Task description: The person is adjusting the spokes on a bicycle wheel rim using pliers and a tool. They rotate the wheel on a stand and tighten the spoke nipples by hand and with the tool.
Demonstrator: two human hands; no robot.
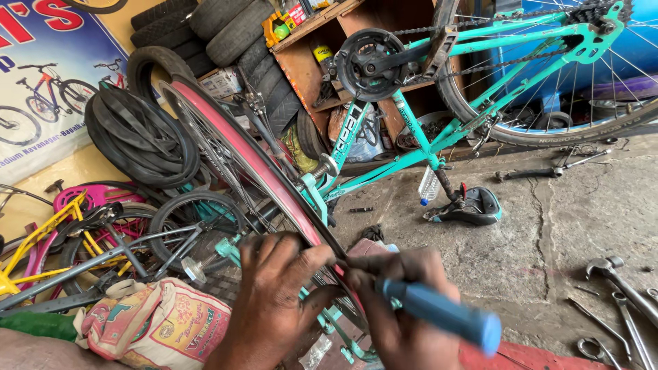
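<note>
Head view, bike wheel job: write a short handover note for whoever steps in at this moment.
Left hand: gripping the rim of the front wheel, which has a red rim strip and no tyre.
Right hand: closed on a blue-handled tool, tip hidden at the rim.
The teal bicycle stands upside down on its saddle.
Spanners lie on the concrete at right.
Done: tyre off.
Left: work at the rim; tyre not refitted.

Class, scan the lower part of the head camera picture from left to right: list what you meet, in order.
Yellow bicycle frame → printed cloth sack → left hand → right hand → blue tool handle → metal spanners on the concrete floor.
</note>
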